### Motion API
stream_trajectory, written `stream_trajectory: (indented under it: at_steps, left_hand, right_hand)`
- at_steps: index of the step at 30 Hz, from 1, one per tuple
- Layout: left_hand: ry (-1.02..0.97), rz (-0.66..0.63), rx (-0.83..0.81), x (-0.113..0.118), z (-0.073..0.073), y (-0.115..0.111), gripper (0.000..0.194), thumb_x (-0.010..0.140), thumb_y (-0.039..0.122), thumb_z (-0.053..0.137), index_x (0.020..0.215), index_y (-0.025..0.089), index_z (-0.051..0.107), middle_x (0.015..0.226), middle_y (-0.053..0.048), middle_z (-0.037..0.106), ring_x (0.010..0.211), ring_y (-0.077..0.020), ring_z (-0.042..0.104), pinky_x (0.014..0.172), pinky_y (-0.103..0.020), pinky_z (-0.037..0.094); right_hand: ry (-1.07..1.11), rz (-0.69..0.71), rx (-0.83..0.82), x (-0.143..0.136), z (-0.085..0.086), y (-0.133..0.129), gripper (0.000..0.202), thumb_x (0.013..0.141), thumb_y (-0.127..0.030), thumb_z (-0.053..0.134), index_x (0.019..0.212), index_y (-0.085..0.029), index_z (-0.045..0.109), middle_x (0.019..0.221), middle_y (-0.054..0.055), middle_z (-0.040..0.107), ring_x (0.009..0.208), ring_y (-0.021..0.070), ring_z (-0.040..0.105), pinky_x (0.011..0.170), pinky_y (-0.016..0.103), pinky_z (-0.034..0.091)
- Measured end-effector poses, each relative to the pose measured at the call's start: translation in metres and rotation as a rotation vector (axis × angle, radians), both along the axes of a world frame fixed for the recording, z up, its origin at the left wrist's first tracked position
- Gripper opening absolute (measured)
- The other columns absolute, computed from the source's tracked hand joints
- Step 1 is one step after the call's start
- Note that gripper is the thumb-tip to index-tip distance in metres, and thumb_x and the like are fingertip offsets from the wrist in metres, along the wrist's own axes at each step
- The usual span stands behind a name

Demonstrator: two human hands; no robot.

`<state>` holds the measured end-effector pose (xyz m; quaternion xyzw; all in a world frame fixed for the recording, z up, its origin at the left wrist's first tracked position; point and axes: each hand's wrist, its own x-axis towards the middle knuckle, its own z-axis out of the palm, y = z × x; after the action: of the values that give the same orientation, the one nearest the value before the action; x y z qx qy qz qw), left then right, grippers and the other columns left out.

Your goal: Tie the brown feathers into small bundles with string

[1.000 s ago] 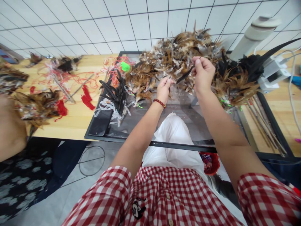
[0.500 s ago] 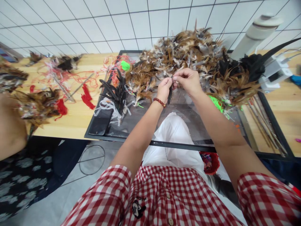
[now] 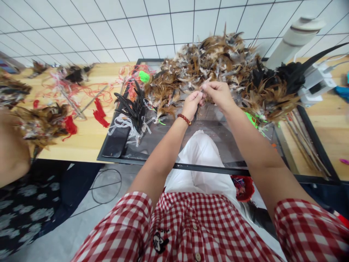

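Note:
My left hand, with a red bead bracelet at the wrist, is closed in a pinch. The end of a dark feather pokes out below its fingers; the rest is hidden. Just to the right and slightly higher, my right hand pinches with thumb and forefinger. A pale wisp shows at its fingertips, too small to name. Both hands are close together in front of a large heap of brown feathers, above a dark glass-like panel.
Left of my hands stand black feathers tied with white strips, beside a phone. Red and pink strings lie further left, near another person's arm. Thin sticks and a white cylinder are at right.
My right hand has shifted slightly right and down, its fingertips now a little apart from my left hand's. The dark feather below my left hand shows less.

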<state>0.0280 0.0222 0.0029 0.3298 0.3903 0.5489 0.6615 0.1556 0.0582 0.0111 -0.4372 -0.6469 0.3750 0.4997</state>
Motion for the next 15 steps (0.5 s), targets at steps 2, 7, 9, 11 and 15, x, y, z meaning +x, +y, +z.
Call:
stream_trajectory:
  at_steps: [2,7,9,11,15]
  left_hand:
    - [0.006,0.002,0.004,-0.001,-0.002,0.001,0.032,0.091,0.041,0.075,0.075,0.019,0.059,0.056,0.006,0.045,0.054,-0.0064,0.047,0.061,-0.020,0.046]
    - [-0.016,0.159,0.026,-0.005,-0.001,0.005,0.035,0.094,0.043,0.070,0.072,0.019,0.056,0.055,0.007,0.041,0.053,-0.0063,0.045,0.061,-0.019,0.046]
    - [-0.019,0.225,0.017,-0.007,0.001,0.006,0.037,0.095,0.044,0.068,0.071,0.019,0.054,0.054,0.008,0.039,0.051,-0.0056,0.042,0.059,-0.018,0.044]
    - [-0.015,0.258,0.000,-0.008,0.004,0.006,0.038,0.096,0.043,0.068,0.070,0.019,0.053,0.054,0.008,0.038,0.049,-0.0050,0.041,0.058,-0.017,0.044]
    - [-0.001,0.266,-0.019,-0.007,0.007,0.005,0.037,0.095,0.041,0.068,0.069,0.019,0.053,0.054,0.008,0.037,0.049,-0.0047,0.041,0.057,-0.016,0.043]
  right_hand:
    - [-0.112,-0.030,0.035,0.001,0.001,0.000,0.042,0.090,-0.063,0.067,0.084,-0.022,0.075,0.071,0.002,0.066,0.078,0.0190,0.066,0.069,0.033,0.053]
    - [-0.554,-0.067,0.139,0.027,0.017,0.002,0.026,0.087,-0.045,0.071,0.097,-0.022,0.080,0.093,0.008,0.075,0.095,0.0277,0.068,0.088,0.044,0.053]
    - [-0.761,0.046,0.131,0.037,0.023,0.001,0.022,0.082,-0.040,0.074,0.097,-0.026,0.081,0.095,0.008,0.075,0.097,0.0307,0.067,0.089,0.046,0.052]
    - [-0.909,0.141,0.126,0.040,0.024,-0.002,0.022,0.081,-0.034,0.073,0.100,-0.027,0.082,0.098,0.008,0.075,0.097,0.0311,0.067,0.089,0.045,0.052]
    - [-1.069,0.192,0.160,0.034,0.015,-0.004,0.021,0.084,-0.027,0.069,0.100,-0.023,0.082,0.103,0.011,0.074,0.102,0.0303,0.066,0.089,0.044,0.051]
